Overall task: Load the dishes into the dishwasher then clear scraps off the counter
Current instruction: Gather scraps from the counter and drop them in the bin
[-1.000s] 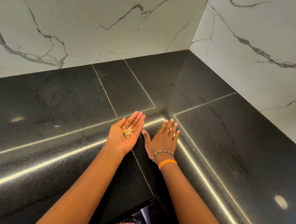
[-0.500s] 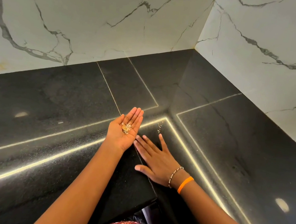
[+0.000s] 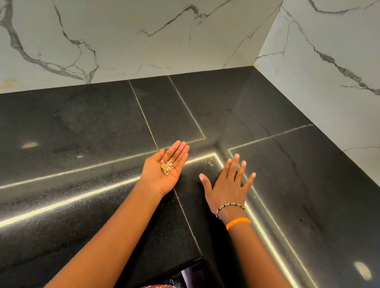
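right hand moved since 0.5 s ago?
Yes. The right hand has swung from lying across the counter seam, fingers pointing at the left hand, to pointing toward the back wall, right of the loose scraps.

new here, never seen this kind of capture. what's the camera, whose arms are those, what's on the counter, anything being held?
There is no robot here: a person works with bare hands, and the single wide-angle camera sits on that person's head, looking forward and down. So the two arms coming up from the bottom edge are the wearer's own.

The surface is a black counter in a corner, with white marble walls behind it and to the right.

The left hand is palm up, fingers straight, carrying a small heap of scraps. It grips nothing; the scraps just lie on the palm.

The right hand, with a bead bracelet and an orange band at the wrist, lies palm down with spread fingers on the counter. A few crumbs lie on the counter between the two hands, just ahead of the right thumb.
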`<state>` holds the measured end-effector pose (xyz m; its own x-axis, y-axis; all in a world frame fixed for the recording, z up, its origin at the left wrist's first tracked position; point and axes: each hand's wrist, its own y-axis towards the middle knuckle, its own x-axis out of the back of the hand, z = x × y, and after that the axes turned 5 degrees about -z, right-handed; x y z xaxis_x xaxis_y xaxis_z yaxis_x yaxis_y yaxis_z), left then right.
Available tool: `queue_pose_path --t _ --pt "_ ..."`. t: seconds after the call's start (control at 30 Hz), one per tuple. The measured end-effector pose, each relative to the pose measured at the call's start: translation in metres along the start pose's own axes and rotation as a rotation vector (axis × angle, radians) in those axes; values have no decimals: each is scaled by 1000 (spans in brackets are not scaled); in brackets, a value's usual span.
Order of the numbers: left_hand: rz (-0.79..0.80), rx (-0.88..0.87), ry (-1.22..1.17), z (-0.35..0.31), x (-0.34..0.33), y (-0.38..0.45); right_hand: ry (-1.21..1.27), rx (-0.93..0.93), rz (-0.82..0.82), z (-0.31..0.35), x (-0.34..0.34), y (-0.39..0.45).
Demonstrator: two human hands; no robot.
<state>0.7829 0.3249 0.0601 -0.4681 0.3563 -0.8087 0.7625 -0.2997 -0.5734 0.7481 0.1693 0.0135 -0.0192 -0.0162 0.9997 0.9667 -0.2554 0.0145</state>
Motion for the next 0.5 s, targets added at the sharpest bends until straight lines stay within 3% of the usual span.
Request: queue_pose_path --t 0.17,0.33,0.4,0.5 --pt "-12 15 10 3 2 1 44 -56 33 16 -6 1" --pt "-16 10 8 2 1 0 17 155 97 29 -4 31" --pt "-19 0 4 0 2 0 99 177 122 26 -1 40" --pt "-24 -12 -2 -4 2 0 367 47 59 15 6 55"
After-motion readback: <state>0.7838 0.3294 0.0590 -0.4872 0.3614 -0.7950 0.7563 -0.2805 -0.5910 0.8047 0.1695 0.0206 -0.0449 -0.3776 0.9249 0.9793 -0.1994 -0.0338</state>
